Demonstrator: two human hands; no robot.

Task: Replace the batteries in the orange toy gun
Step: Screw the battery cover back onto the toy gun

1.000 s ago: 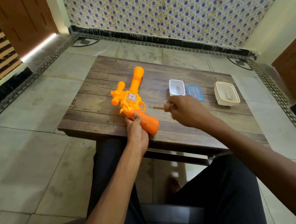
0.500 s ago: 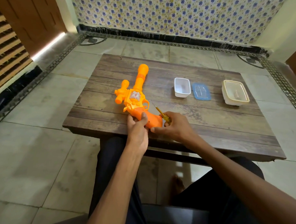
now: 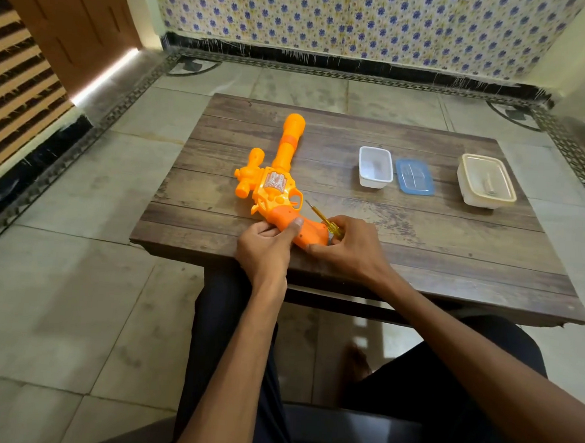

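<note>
Left hand (image 3: 265, 250) grips toy gun (image 3: 276, 182) butt; right hand (image 3: 354, 249) clutches screwdriver (image 3: 322, 219), handle mostly hidden.

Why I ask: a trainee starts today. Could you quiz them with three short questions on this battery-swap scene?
1. True or false: the toy gun lies on the table.
2. Which hand holds the screwdriver?
3. Fill in: the blue lid lies between two ____.

Key: 1 true. 2 the right hand. 3 boxes.
</note>
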